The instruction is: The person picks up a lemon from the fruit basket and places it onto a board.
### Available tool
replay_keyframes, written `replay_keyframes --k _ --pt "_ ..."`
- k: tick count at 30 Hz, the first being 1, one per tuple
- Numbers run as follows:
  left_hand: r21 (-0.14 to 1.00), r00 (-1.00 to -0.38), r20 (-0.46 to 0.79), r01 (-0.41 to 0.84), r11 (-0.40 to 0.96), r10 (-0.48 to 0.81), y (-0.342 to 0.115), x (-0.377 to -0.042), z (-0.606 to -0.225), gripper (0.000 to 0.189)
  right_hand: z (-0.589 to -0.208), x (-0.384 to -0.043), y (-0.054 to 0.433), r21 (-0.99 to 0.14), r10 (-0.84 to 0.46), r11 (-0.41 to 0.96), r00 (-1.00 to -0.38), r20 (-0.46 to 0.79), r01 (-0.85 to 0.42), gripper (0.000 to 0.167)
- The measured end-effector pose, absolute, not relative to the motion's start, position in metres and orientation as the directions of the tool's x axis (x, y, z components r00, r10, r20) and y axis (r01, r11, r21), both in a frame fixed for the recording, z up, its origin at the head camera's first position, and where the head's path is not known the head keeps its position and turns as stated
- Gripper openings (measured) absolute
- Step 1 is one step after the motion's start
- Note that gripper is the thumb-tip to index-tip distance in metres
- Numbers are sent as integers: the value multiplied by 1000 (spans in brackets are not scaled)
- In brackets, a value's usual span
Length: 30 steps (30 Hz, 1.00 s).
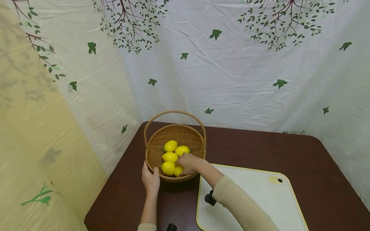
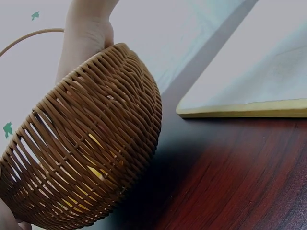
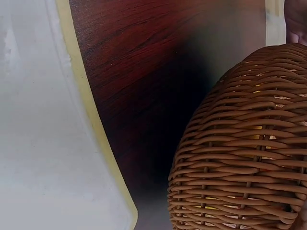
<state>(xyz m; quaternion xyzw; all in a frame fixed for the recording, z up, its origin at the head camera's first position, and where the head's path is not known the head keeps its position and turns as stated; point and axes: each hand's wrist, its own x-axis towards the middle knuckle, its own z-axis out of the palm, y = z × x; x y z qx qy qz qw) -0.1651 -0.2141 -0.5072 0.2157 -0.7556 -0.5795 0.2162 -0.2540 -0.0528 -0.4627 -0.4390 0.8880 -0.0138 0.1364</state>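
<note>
A round wicker basket (image 1: 176,131) with an arched handle stands at the back left of the table, its opening tipped towards me. Several yellow lemons (image 1: 171,146) lie inside. My left hand (image 1: 151,180) grips the basket's left front rim, thumb on the near side. My right hand (image 1: 189,164) reaches in over the right front rim, its fingers curled round the front lemon (image 1: 178,171), which they partly cover. In the left wrist view the right wrist crosses the rim of the basket (image 2: 96,129). Only yellow glimpses show through the weave of the basket (image 3: 244,158) in the right wrist view.
A white cutting board (image 1: 260,189) with a yellow edge lies right of the basket, under the right forearm. Both rest on a dark brown table (image 1: 245,144). Behind hangs a white curtain (image 1: 231,96) with leaf prints.
</note>
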Motion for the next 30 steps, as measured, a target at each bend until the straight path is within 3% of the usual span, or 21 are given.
replay_keyframes --k 8,21,30 --pt "971 -803 82 -70 230 -590 -207 -171 -507 63 -458 -260 -50 -139 -788 605 -564 -248 -784 38" --pt "966 -789 87 -84 246 -608 -199 -175 -511 62 -463 -269 -50 -181 -755 641 -569 -326 -746 43" --pt "963 -779 90 -91 254 -621 -192 -178 -511 63 -464 -276 -45 -173 -774 615 -547 -320 -770 35"
